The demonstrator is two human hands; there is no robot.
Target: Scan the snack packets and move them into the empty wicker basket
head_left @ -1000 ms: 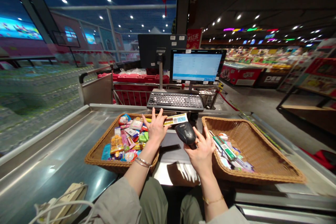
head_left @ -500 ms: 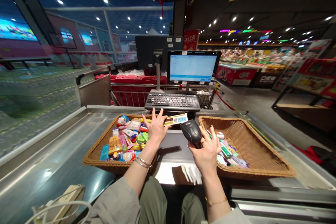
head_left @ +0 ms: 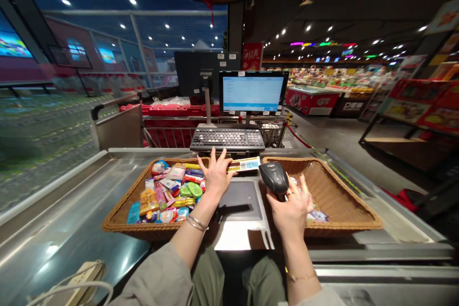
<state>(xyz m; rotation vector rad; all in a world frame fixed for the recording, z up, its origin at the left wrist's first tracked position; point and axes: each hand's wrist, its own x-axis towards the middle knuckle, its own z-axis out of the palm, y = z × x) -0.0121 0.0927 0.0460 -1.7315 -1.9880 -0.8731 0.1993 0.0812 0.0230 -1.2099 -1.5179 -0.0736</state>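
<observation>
A long, flat yellow-and-white package point(head_left: 245, 165) with a barcode is held in my left hand point(head_left: 216, 174), pinched by the thumb while some fingers stretch out. My right hand point(head_left: 291, 205) is wrapped round a black barcode scanner point(head_left: 274, 178), whose head is close to the package's right end. Under my left hand lies a wicker basket point(head_left: 120, 213) full of small packaged goods point(head_left: 167, 193). A second wicker basket point(head_left: 346, 201) is behind and right of my right hand, with a few small packages point(head_left: 317, 215) in it, partly hidden by that hand.
A keyboard point(head_left: 227, 138) and a lit monitor point(head_left: 253, 93) stand beyond the baskets. On the metal counter point(head_left: 82, 186) at the lower left lies a power strip point(head_left: 81, 279) with white cables. A grey panel point(head_left: 240, 201) is set between the baskets. Behind the counter is a shopping cart point(head_left: 168, 136).
The scanner and my right hand have moved a little right relative to the package. My left hand still holds the package. The whole view has shifted slightly.
</observation>
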